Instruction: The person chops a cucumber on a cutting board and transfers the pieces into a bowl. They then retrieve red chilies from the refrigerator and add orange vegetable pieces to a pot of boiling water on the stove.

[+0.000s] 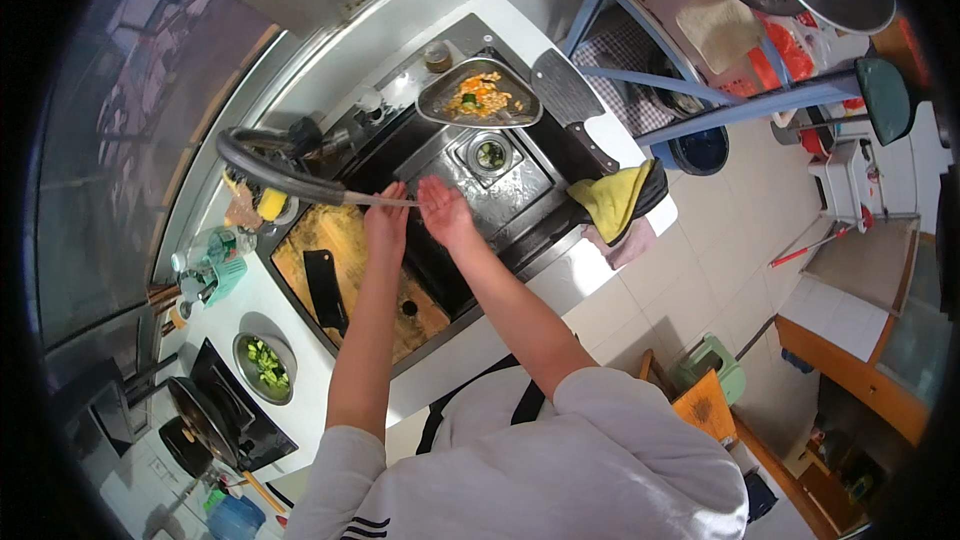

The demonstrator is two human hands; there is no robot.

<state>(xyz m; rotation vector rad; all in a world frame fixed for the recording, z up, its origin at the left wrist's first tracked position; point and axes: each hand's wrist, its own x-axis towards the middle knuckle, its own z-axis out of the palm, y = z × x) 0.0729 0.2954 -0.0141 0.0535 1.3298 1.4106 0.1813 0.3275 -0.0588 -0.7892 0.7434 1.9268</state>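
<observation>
My left hand (pixel 388 216) and my right hand (pixel 444 211) are side by side over the black sink (pixel 480 202), palms up, holding nothing. A stream of water (pixel 381 201) runs from the curved dark faucet (pixel 277 172) across the left fingers towards the right hand. Below and beyond them, a drain strainer (pixel 491 155) contains green scraps. A triangular sink caddy (pixel 480 94) with orange, white and green food scraps sits at the far end. Left of the basin, a black-bladed cleaver (pixel 324 285) lies on a wooden cutting board (pixel 427 307).
A second cleaver (pixel 566 90) lies on the right counter, near a yellow-and-grey towel (pixel 611 202) and pink cloth (pixel 621 244). At left are a metal bowl (pixel 289 360) of chopped green vegetables, a yellow sponge (pixel 271 204) and a lidded pan (pixel 202 416). A blue-framed rack (pixel 697 124) stands at right.
</observation>
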